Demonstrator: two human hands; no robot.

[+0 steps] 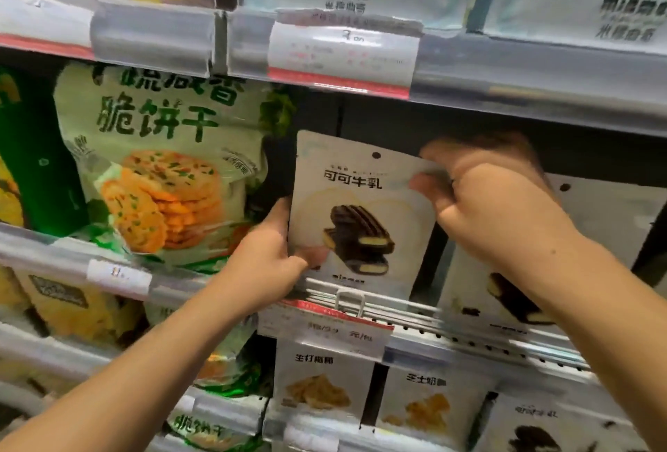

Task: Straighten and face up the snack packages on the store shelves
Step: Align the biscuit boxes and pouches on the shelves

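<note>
While our left hand (269, 256) grips the lower left edge of the white pouch (361, 210) at frame centre, our blurred right hand (483, 199) pinches its upper right corner, long axis near upright, tilted slightly.

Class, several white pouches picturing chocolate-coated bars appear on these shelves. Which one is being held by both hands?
The chocolate-bar pouch on the middle shelf: the left hand grips its lower left edge, the right hand its upper right corner. The others stand untouched.
</note>
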